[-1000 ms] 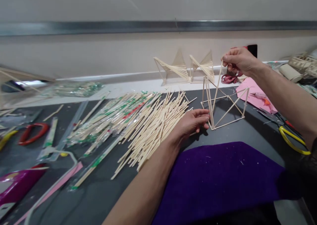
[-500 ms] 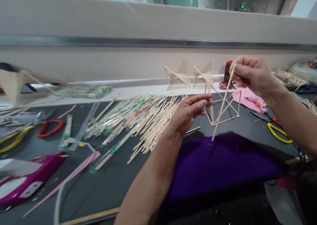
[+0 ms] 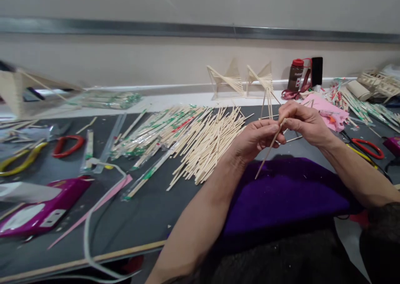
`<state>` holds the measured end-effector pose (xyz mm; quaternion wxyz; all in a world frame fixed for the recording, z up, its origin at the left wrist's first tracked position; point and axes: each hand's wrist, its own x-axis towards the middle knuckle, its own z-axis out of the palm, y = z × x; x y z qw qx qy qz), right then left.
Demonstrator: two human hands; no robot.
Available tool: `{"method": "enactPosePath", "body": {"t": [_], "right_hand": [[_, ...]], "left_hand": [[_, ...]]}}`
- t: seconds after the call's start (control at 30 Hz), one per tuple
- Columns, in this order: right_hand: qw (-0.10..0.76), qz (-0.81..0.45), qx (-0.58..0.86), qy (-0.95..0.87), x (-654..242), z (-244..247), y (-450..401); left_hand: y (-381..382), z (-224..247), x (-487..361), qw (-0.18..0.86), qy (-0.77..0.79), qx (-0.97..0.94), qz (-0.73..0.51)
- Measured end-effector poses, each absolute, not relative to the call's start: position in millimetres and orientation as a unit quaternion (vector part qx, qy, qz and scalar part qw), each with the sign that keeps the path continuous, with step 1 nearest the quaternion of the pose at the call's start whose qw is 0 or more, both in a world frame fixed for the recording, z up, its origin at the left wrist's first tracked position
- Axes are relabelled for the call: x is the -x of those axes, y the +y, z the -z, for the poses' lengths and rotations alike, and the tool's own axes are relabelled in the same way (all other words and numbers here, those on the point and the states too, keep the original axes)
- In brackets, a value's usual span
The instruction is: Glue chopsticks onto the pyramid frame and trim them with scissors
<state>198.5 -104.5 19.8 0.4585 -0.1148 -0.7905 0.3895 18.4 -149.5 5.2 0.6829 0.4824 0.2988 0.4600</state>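
A thin wooden stick (image 3: 265, 158) slants down and left between my hands. My right hand (image 3: 302, 119) pinches its upper end between thumb and fingers. My left hand (image 3: 256, 137) closes its thumb and fingertips on the same stick just below. The stick's free lower end hangs over a purple cloth (image 3: 281, 196) at the table edge. Behind my hands stands a frame of glued sticks (image 3: 267, 103), mostly hidden by them. Left of my left hand lies a loose pile of bare wooden sticks (image 3: 208, 153).
Two stick models (image 3: 226, 82) stand by the wall, with a red-capped bottle (image 3: 296, 75) to their right. Wrapped sticks (image 3: 156, 130) lie left of the pile. Farther left are yellow-handled pliers (image 3: 26, 159) and a magenta device (image 3: 53, 205). Red-handled scissors (image 3: 368, 148) lie at right.
My right hand has come down and left with the stick. My left hand, loosely open before, now closes on the stick too. The view has tilted downward.
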Motion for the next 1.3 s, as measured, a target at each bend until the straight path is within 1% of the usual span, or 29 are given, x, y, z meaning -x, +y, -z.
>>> {"method": "enactPosePath", "body": {"t": [0.13, 0.33, 0.43, 0.5, 0.57, 0.67, 0.8, 0.87, 0.9, 0.97, 1.0, 1.03, 1.07, 1.13, 1.17, 1.2, 1.23, 1.3], "right_hand": [[0.468, -0.394, 0.088, -0.786, -202.4, -17.1, -104.4], [0.485, -0.306, 0.036, -0.818, -212.1, -25.3, -104.4], [0.473, -0.272, 0.034, -0.837, -216.9, -31.5, -113.7], [0.456, -0.281, 0.074, -0.841, -224.5, -38.0, -121.4], [0.454, -0.303, 0.149, -0.824, -240.1, -48.9, -126.9], [0.513, -0.299, 0.282, -0.753, -283.3, -74.3, -127.5], [0.618, -0.203, 0.358, -0.670, -360.0, -103.8, -124.1], [0.646, -0.130, 0.367, -0.657, -392.0, -103.3, -128.2], [0.647, -0.095, 0.378, -0.655, -404.4, -97.3, -131.9], [0.616, -0.050, 0.415, -0.668, -421.5, -74.8, -141.1], [0.572, -0.048, 0.442, -0.689, -426.5, -59.5, -146.2], [0.507, -0.048, 0.474, -0.718, -429.7, -42.7, -151.6], [0.424, -0.032, 0.515, -0.744, -431.4, -25.6, -157.4], [0.252, 0.023, 0.605, -0.755, -432.2, 5.9, -170.7], [0.194, 0.055, 0.639, -0.742, -432.1, 18.7, -178.2], [0.158, 0.078, 0.663, -0.727, -431.8, 29.3, -186.0], [0.140, 0.095, 0.683, -0.711, -431.6, 37.5, -193.8], [0.139, 0.121, 0.704, -0.686, -430.2, 47.7, -207.1]], "left_hand": [[-151.1, -10.0, -24.0, 0.670, 0.312, -0.489, -0.464], [-151.1, -22.3, -34.9, 0.646, 0.333, -0.501, -0.469], [-157.7, -34.7, -39.6, 0.616, 0.355, -0.524, -0.469], [-165.6, -44.1, -38.8, 0.578, 0.386, -0.540, -0.475], [-174.6, -51.8, -33.8, 0.542, 0.418, -0.549, -0.480], [-183.9, -55.6, -22.2, 0.501, 0.442, -0.536, -0.517], [-181.3, -46.9, -15.9, 0.511, 0.468, -0.506, -0.513], [-175.9, -40.2, -19.9, 0.515, 0.488, -0.502, -0.496], [-173.2, -36.7, -23.2, 0.510, 0.496, -0.506, -0.488], [-169.4, -29.4, -30.8, 0.485, 0.509, -0.529, -0.475], [-168.5, -25.2, -34.5, 0.465, 0.515, -0.549, -0.466], [-168.3, -20.6, -37.7, 0.439, 0.522, -0.573, -0.455], [-168.6, -15.5, -40.5, 0.402, 0.532, -0.599, -0.444], [-170.6, -4.2, -44.6, 0.304, 0.553, -0.655, -0.416], [-172.0, 1.5, -46.3, 0.247, 0.563, -0.681, -0.399], [-173.5, 7.0, -47.9, 0.197, 0.570, -0.704, -0.376], [-174.9, 12.0, -49.6, 0.155, 0.574, -0.723, -0.351], [-177.4, 19.7, -53.5, 0.103, 0.574, -0.753, -0.306]]}}
